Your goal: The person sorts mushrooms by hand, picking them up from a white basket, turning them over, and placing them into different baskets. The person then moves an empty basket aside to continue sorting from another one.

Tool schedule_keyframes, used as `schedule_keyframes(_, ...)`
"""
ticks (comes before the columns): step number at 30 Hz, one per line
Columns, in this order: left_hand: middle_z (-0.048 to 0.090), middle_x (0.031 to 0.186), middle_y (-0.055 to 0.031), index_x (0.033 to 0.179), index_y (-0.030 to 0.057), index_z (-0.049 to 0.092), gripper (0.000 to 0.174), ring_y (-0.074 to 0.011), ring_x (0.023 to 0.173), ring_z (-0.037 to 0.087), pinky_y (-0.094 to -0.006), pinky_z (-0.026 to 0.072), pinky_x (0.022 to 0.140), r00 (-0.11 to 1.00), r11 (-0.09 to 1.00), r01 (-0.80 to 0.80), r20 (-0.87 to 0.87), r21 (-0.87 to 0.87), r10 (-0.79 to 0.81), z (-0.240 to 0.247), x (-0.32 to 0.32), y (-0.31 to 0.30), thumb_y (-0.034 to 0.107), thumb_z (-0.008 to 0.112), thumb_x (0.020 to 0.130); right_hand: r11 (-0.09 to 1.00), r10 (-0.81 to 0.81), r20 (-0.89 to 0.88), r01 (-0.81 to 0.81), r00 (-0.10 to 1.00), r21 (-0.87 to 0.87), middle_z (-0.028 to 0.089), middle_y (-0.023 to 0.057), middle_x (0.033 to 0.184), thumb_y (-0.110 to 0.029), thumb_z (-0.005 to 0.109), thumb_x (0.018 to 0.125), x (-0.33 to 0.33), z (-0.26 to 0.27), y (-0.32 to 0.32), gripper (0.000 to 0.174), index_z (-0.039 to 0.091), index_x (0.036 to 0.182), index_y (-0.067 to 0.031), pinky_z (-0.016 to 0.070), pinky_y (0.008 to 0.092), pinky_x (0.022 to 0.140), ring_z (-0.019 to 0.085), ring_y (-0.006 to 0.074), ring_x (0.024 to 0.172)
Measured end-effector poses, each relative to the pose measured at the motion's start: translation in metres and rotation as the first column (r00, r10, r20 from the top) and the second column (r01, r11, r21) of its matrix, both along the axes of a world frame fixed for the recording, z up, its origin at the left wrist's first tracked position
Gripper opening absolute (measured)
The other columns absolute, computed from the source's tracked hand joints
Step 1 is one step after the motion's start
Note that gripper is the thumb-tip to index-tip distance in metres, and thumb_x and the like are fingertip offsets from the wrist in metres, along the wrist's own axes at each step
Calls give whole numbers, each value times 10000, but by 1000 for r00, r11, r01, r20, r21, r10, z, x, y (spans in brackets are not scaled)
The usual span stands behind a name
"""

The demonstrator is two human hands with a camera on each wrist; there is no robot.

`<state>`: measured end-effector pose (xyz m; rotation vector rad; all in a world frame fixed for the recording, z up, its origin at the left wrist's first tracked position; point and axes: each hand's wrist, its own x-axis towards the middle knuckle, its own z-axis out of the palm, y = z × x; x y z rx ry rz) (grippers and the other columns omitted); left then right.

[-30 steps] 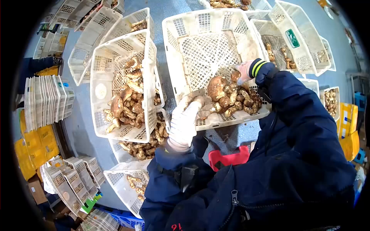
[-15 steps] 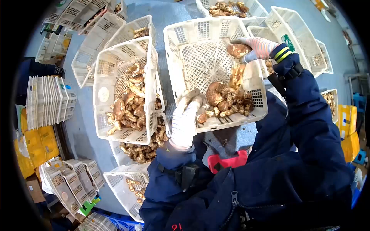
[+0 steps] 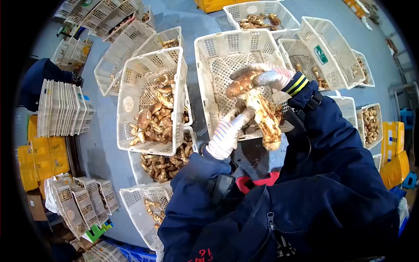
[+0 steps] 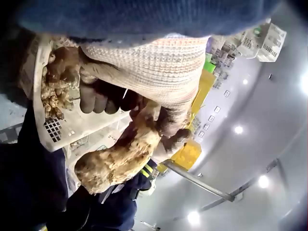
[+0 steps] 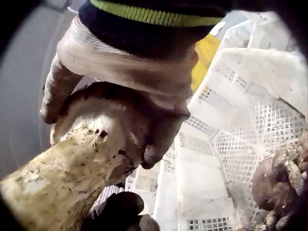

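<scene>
Big mushroom (image 3: 257,109) is up in the air over the near edge of the white basket (image 3: 227,61), stem pointing to 5 o'clock. Right hand (image 3: 270,76) has its fingers wrapped over the cap. Left hand (image 3: 227,131) comes in from 8 o'clock, fingers curled on the stem. Fuller basket (image 3: 125,87) sits at 9 o'clock.

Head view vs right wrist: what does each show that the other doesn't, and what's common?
Head only: the mushroom-filled basket to the left, and the stack of empty baskets at far left. Right wrist only: soil specks on the stem, and a dirty fingertip curled under the cap. Both: the right hand gripping the big mushroom by its cap above the white basket.
</scene>
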<state>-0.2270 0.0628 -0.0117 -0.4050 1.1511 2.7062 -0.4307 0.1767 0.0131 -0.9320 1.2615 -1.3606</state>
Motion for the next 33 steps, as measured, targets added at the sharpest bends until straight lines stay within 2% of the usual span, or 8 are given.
schedule_keyframes(16,654,984,-146,1174,-22,545,406,-186,822,648,-290,532,702,942,945,-326,80,2,325,38,11,-23,277,585,903,885,-458,-83,462,885,48,634,142,1101,-353,471,952,26,-3,19,432,557,1217,-23,503,333,857,624,196,982)
schedule_keyframes(18,644,972,-108,1175,-35,535,360,-132,820,603,-252,489,718,901,716,-409,-124,-565,417,36,6,-22,157,619,882,948,-306,-66,310,950,73,641,110,1035,-280,468,962,57,-4,21,380,549,1213,-6,502,285,808,620,155,900)
schedule_keyframes(21,599,1035,-122,1232,-25,501,480,-166,896,565,-285,467,787,893,687,-446,-239,-574,380,26,-7,-11,130,689,818,946,-316,-31,317,948,62,610,66,1016,-302,609,881,110,-2,-2,425,531,1172,-1,487,298,763,587,157,906)
schedule_keyframes(23,549,1142,-149,1304,-37,435,640,-170,979,547,-286,466,819,950,85,-294,-282,-952,130,13,-2,-14,97,727,751,897,-435,288,437,853,61,603,42,992,-234,615,874,112,-29,-16,362,542,1157,-21,472,268,751,581,135,869)
schedule_keyframes(24,513,1215,-172,1335,-39,407,711,-201,1074,528,-306,456,878,972,331,-233,-203,-914,122,13,-5,-11,69,734,714,867,-471,440,494,765,70,607,38,961,-178,629,856,111,-31,-17,339,549,1150,-29,468,252,737,577,123,839)
schedule_keyframes(25,514,1212,-182,1339,-42,398,700,-229,1100,516,-329,447,917,953,41,-300,-298,-953,48,17,-4,-7,38,722,724,831,-499,417,557,759,-19,623,43,937,-147,636,842,108,-32,-17,328,559,1140,-34,471,239,746,594,120,835)
schedule_keyframes(26,515,1213,-187,1332,-41,403,693,-235,1110,511,-332,442,927,937,353,-350,-333,-868,109,5,-6,-7,51,730,728,817,-523,466,576,714,34,629,46,935,-129,636,836,106,-33,-14,309,570,1122,-32,475,244,758,599,120,842)
schedule_keyframes(33,566,1006,-57,1160,-32,527,391,-126,815,572,-227,487,665,978,952,-200,13,-230,208,5,0,-7,205,645,873,770,-607,262,637,750,-42,664,103,950,-132,604,839,81,-13,-27,318,583,1113,27,506,279,780,636,161,843)
